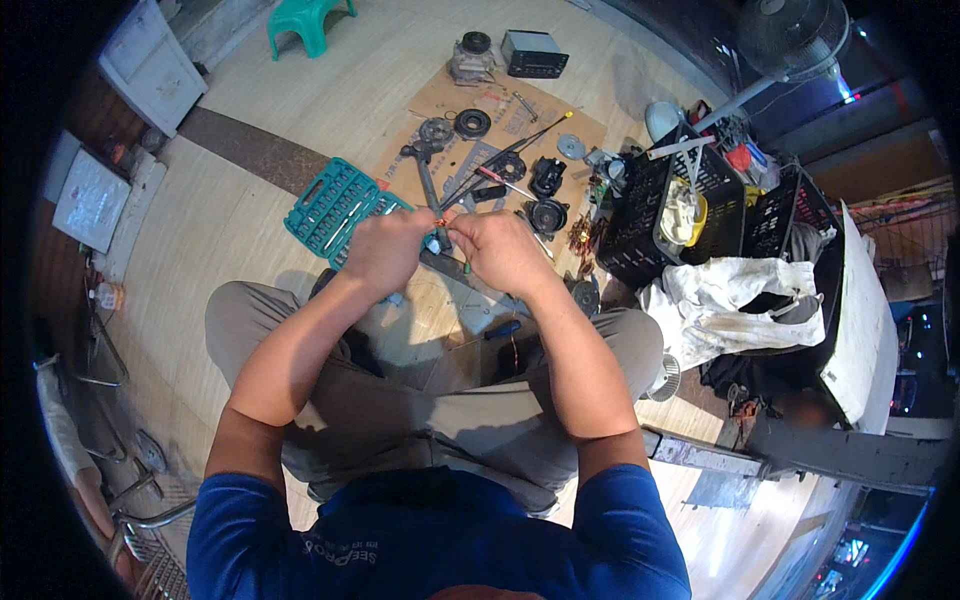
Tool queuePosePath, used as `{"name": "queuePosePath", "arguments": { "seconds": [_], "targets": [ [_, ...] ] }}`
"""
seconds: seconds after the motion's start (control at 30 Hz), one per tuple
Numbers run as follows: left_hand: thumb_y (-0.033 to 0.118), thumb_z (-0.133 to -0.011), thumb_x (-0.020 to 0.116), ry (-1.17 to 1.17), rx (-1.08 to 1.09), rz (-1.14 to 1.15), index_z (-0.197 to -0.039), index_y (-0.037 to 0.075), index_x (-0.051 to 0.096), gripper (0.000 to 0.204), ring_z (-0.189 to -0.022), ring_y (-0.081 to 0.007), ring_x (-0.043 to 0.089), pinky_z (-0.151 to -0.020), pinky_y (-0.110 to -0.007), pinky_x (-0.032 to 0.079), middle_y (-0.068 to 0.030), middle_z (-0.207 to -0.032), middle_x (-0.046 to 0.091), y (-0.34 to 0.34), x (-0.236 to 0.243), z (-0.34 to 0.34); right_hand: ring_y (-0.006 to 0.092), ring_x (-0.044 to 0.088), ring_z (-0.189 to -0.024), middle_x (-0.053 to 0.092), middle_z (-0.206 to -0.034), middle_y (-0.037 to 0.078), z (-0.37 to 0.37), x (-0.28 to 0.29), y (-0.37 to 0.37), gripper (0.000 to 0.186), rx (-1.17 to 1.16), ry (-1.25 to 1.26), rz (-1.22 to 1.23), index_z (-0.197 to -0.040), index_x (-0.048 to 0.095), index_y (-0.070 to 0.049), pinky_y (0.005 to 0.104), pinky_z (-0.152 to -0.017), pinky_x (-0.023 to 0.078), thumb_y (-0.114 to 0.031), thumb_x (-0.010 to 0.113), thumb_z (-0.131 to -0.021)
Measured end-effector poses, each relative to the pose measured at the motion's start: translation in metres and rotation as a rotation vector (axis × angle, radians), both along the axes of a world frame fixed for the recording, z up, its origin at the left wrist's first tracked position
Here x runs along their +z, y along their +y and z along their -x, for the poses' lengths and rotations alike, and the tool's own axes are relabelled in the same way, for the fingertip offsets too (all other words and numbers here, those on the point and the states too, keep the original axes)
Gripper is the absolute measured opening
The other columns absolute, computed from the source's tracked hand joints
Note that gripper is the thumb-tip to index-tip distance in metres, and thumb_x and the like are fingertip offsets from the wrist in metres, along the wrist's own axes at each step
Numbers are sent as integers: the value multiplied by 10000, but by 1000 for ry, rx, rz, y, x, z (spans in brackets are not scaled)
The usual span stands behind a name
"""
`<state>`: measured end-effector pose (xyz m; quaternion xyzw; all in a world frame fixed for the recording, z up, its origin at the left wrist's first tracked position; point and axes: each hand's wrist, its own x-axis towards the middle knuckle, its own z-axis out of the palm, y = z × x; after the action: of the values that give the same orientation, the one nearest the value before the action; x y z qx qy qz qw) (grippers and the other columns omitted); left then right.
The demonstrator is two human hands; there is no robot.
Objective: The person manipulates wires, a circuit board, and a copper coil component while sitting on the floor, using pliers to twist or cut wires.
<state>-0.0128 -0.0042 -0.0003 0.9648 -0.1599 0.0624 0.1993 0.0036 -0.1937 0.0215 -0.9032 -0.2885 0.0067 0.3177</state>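
above the lap, near the middle of the scene, the left hand [388, 250] and right hand [500, 252] meet, fingers pinched together on a small blue part [436, 241] between them. just beyond lie a teal socket set [330, 205] and black motor parts [547, 215] on cardboard [440, 100].

Two hands, left [388, 252] and right [503, 252]; one teal socket case [335, 205]; two black crates [655, 205]; one green stool [306, 22]; one fan [792, 35]; one white cloth [735, 300].
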Motion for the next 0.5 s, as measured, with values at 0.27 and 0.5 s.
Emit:
{"name": "queuePosePath", "arguments": {
  "seconds": [0.27,0.5],
  "targets": [
    [136,-878,537,81,-452,301,-940,47,623,138,-781,-328,644,-657,-401,502,-136,-850,663,15,9,-7,182,633,-735,665,-800,133,-11,-12,-13,149,50,358,-263,-936,668,-16,298,-707,485,-151,626,-888],
    [153,-953,484,463,-163,757,-962,-16,612,212,-684,-142,542,-665,-312,444,-84,-722,591,13,15,-2,129,627,-797,696,-892,91,-4,-15,-2,160,20,417,-448,-982,662,6,261,-754,487,-123,612,-900]
  ]
}}
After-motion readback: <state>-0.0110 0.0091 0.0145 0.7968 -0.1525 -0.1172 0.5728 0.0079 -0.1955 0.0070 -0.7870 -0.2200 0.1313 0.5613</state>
